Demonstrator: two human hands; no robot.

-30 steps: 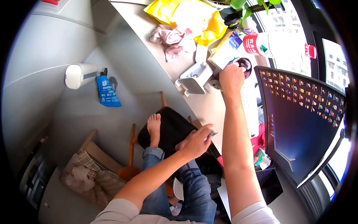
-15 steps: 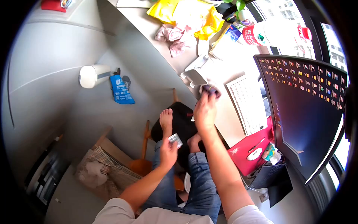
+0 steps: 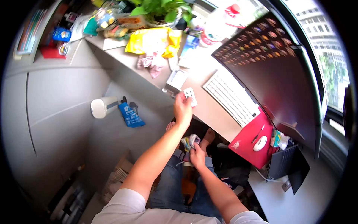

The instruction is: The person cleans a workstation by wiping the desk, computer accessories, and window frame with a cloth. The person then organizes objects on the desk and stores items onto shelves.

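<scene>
My left hand is closed on a small white rectangular piece with dark spots, held at the desk's front edge. Just beyond it, a small white open holder sits on the desk. Lower down, above my lap, my right hand grips a multicoloured bundle with white, yellow and purple parts. A pale strand hangs below the bundle; its exact kind is unclear.
A white keyboard and a red mat with a white mouse lie before the monitor. A yellow bag, pink cloth and large bottle stand farther back. A white bin is on the floor.
My left hand has moved from above my lap up to the desk edge with the white piece. My right hand has come down from the desk to my lap. The view has turned.
</scene>
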